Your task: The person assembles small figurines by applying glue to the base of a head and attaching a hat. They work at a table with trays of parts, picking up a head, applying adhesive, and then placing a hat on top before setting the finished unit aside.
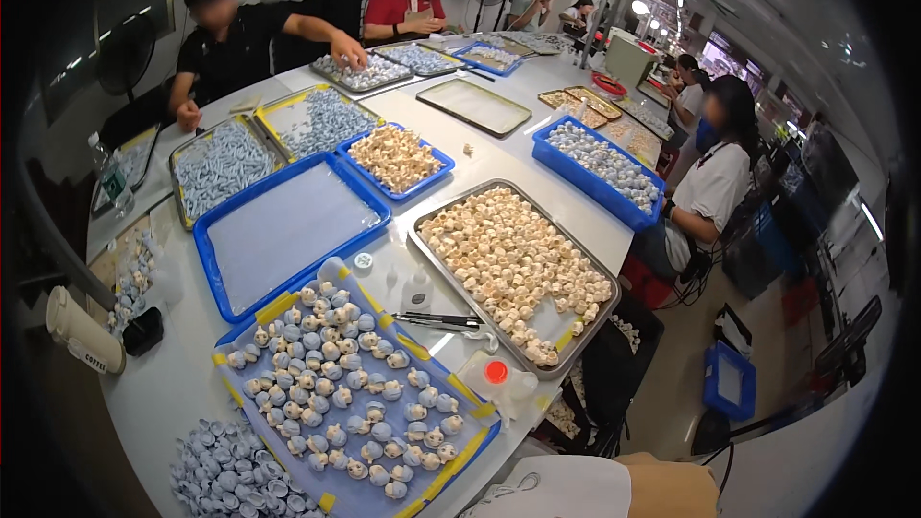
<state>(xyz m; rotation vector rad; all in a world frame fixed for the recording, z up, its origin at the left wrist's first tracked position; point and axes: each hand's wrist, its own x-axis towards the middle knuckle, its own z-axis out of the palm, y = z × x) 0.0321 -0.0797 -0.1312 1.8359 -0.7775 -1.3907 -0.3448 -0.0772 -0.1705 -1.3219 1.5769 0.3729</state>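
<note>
Neither of my hands shows in the head view. Nearest to me is a blue-lined tray (451, 460) edged with yellow tape, holding many small doll heads (369, 379) with pale faces and light-blue hair. Left of it, a heap of light-blue shell-shaped pieces (235, 470) lies on the table. A metal tray (614, 293) of cream-coloured head pieces (508, 249) stands to the right. Between the two trays lie tweezers (436, 319), a small white bottle (416, 288) and a bottle with a red cap (495, 371). White and tan cloth (576, 487) shows at the lower edge.
A blue tray (288, 230) with a white liner stands left of centre. Behind are blue trays of cream pieces (398, 158) and blue-white heads (600, 163). A coffee cup (84, 331) stands at the left. A person's hand (347, 50) reaches into a far tray; other people sit around the table.
</note>
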